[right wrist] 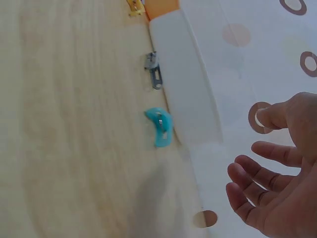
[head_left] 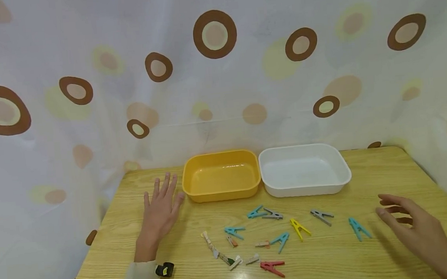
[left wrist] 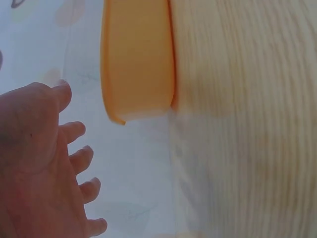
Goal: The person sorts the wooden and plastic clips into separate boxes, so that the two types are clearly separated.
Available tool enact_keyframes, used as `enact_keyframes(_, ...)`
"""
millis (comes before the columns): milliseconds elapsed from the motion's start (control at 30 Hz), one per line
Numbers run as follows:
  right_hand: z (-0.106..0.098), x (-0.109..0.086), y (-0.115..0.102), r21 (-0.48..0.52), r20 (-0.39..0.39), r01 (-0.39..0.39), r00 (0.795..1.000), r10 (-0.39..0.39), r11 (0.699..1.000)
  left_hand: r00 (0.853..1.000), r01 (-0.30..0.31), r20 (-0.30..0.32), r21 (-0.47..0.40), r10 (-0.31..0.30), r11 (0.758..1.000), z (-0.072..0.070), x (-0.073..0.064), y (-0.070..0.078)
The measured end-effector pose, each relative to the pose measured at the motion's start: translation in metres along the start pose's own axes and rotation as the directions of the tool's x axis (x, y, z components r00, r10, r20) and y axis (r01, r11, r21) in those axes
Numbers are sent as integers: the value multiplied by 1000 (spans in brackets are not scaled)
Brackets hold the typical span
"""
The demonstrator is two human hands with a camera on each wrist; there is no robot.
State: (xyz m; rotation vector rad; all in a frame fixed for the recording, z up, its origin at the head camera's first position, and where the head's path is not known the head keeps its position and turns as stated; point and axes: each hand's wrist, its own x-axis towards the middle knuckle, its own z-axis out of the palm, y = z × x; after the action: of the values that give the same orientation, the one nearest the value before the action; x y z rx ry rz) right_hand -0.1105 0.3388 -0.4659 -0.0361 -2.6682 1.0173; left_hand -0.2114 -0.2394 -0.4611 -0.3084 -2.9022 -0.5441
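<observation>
My left hand [head_left: 160, 216], fingers spread, is just left of the yellow tray [head_left: 224, 196]; it holds nothing. In the left wrist view that tray [left wrist: 138, 64] is seen from its end, beside the hand [left wrist: 39, 158]. My right hand [head_left: 417, 227] hovers at the right with loosely bent fingers and nothing in them. The nearest thing to it is a blue clothespin [head_left: 359, 228], also in the right wrist view as a teal clothespin [right wrist: 162, 128]. Left of that lie a grey clothespin [head_left: 322, 216], a yellow clothespin [head_left: 300, 228] and a red clothespin [head_left: 272, 268].
A white tray [head_left: 307, 190] stands against the yellow one at the back of the wooden table [head_left: 335, 262]. Several small wooden clothespins [head_left: 252, 259] and more blue ones [head_left: 234, 231] are scattered in front. A patterned curtain [head_left: 188, 94] hangs behind.
</observation>
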Motion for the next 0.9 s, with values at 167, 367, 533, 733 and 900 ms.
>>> enact_keyframes(167,4,-14,9,8,65,-137,989,136,991,999,-26,30,5,26,1000,8,8,9)
enact_keyframes(367,14,-21,14,14,134,-149,980,146,989,998,-36,48,14,35,999,14,12,7)
enact_keyframes(533,23,-24,13,1,168,-174,971,171,985,997,-38,66,12,38,999,16,12,3)
enact_keyframes(733,27,-25,11,-23,214,-216,953,216,976,997,-52,67,28,50,998,18,14,2)
enact_keyframes(900,28,-24,11,-62,214,-206,953,215,977,996,-54,68,35,52,998,18,14,3)
